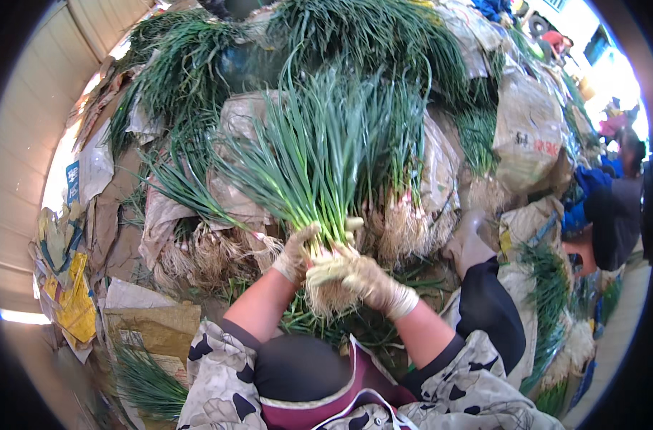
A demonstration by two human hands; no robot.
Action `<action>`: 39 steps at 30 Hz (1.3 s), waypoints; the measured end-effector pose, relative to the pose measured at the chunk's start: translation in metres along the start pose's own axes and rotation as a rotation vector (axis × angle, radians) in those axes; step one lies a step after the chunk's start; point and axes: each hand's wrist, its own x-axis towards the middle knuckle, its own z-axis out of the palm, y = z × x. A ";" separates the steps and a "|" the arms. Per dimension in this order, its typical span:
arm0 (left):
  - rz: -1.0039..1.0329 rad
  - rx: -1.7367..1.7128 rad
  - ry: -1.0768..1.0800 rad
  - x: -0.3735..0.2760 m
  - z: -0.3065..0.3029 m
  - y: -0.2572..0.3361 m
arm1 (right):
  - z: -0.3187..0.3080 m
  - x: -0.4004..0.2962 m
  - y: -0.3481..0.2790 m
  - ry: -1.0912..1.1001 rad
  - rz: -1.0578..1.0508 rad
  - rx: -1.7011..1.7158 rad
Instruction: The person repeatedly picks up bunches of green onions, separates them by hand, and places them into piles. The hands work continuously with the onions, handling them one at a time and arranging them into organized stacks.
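A bunch of green garlic plants [315,161] stands upright before me, its long leaves spreading away and its pale roots hanging toward my lap. My gloved left hand [299,250] grips the stems from the left side. Across the front, just above the roots, my gloved right hand [366,277] is wrapped round the same bunch. One loose plant [213,207] lies to the left, its root end near my left wrist. Behind and right of the held bunch rests another rooted bunch [404,215].
Large leafy heaps [369,32] lie at the far side. Rooted plants [197,252] sit under sacking on the left. A filled woven sack [528,134] is at the right. More plants [149,381] lie at lower left. A person [611,209] sits at the far right.
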 end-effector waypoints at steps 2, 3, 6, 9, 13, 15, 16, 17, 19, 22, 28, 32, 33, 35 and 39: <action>-0.050 -0.042 -0.014 0.000 0.007 0.010 | -0.017 0.001 -0.026 0.199 0.378 0.673; -0.102 -0.096 -0.041 0.004 0.034 0.017 | -0.029 -0.002 -0.011 0.378 -0.010 0.732; 0.045 -0.155 -0.033 0.031 0.114 0.023 | -0.050 -0.026 -0.003 0.843 -0.012 1.200; 0.395 0.010 0.047 0.066 0.122 0.047 | -0.050 -0.026 -0.043 0.556 0.196 1.491; 0.395 -0.016 0.094 0.092 0.180 0.076 | -0.060 -0.042 -0.074 0.488 0.055 1.441; 0.251 -0.039 -0.219 0.081 0.185 0.116 | -0.059 -0.054 -0.085 0.676 -0.072 1.289; 0.344 0.033 -0.057 0.074 0.198 0.130 | -0.061 -0.067 -0.097 0.729 -0.079 1.244; 0.450 0.096 0.107 0.066 0.213 0.137 | -0.060 -0.082 -0.106 0.774 -0.078 1.201; 0.760 0.091 0.533 0.063 0.280 0.090 | -0.063 -0.120 -0.095 0.553 0.043 1.067; 0.655 -0.019 0.311 0.040 0.284 0.097 | -0.055 -0.139 -0.081 0.414 0.387 0.502; 0.803 0.139 0.509 0.006 0.266 0.086 | -0.066 -0.046 -0.182 0.794 0.086 0.526; 0.728 0.197 0.506 -0.008 0.253 0.097 | -0.077 -0.020 -0.140 0.555 0.006 0.705; 0.664 0.242 0.434 -0.028 0.217 0.123 | -0.065 -0.025 -0.158 0.528 0.077 0.711; 0.949 0.138 0.673 -0.030 0.221 0.126 | -0.056 -0.045 -0.174 0.501 0.145 0.797; 0.912 0.317 0.765 -0.084 0.205 0.146 | -0.063 -0.095 -0.161 0.028 0.122 0.759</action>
